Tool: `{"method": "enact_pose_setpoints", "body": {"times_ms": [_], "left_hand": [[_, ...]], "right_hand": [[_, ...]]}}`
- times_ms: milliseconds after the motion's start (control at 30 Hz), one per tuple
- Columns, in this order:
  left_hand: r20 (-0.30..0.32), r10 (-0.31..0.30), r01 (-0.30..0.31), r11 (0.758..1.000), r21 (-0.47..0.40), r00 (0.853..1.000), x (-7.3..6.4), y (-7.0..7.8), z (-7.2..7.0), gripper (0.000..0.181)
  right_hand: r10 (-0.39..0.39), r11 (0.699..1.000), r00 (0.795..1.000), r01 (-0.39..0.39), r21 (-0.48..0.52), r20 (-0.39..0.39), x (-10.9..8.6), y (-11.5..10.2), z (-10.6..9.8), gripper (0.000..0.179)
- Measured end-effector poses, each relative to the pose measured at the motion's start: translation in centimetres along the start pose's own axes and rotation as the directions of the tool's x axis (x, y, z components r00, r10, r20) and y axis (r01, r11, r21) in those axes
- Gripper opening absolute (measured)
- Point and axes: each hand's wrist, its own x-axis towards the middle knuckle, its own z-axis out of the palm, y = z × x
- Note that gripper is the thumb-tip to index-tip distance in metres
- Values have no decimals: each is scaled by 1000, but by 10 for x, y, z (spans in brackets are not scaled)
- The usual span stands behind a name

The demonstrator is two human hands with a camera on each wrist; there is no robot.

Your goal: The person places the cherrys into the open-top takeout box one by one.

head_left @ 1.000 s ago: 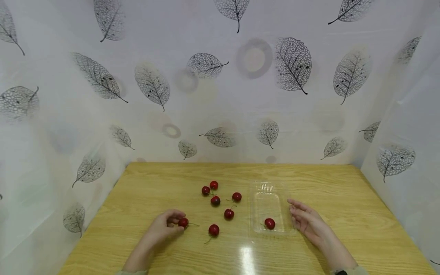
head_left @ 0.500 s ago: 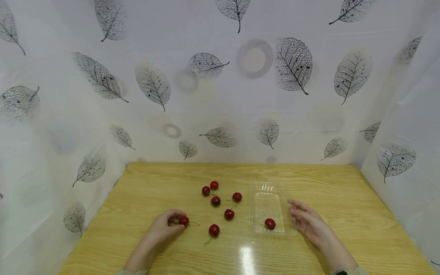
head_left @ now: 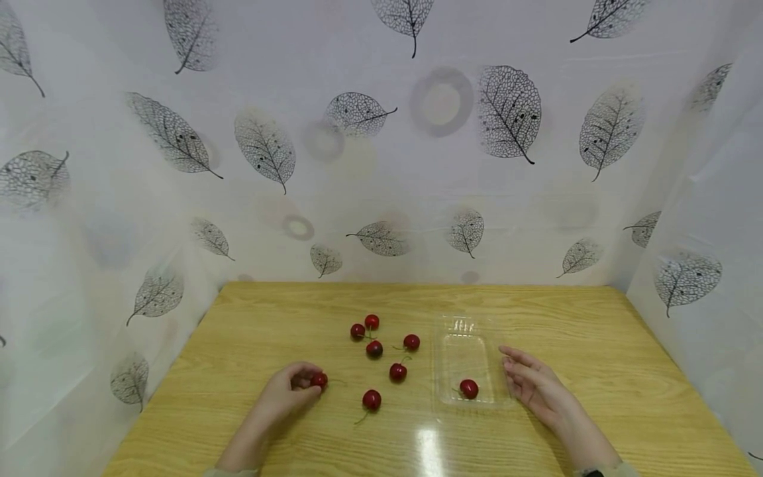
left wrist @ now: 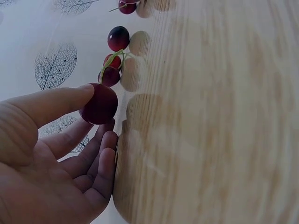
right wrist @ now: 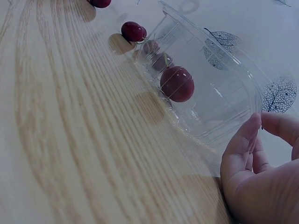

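At the left of the table in the head view, my left hand (head_left: 287, 392) pinches a dark red cherry (head_left: 319, 380) between thumb and fingertips; its thin stem points right. The left wrist view shows that cherry (left wrist: 99, 104) a little above the tabletop. On the right, my right hand (head_left: 539, 391) is at the side of a clear plastic container (head_left: 465, 361). Seen from the right wrist, the thumb and a finger pinch the container's rim (right wrist: 256, 88). One cherry (head_left: 469, 389) lies inside, near the front.
Several loose cherries with stems lie between the left hand and the container, among them a front one (head_left: 371, 400) and a back one (head_left: 372, 322). Leaf-patterned sheeting (head_left: 381, 159) rises behind the wooden table (head_left: 477, 444) and along both sides.
My left hand has raised the pinched cherry slightly, and its stem has shifted with it. The right hand, the container and the other cherries have stayed in place.
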Motion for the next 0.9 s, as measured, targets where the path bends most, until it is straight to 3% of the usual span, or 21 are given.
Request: {"method": "enact_pose_setpoints", "body": {"times_ms": [500,900], "left_hand": [[-78,-5,7,1000,17,997,8,14,11,30],[-84,56,-57,998,-10,995,16,27,33,32]], "right_hand": [[4,999,1000,-6,37,30,0,-1,-1,40],[-6,999,999,5,34,35,1,1,-2,40]]}}
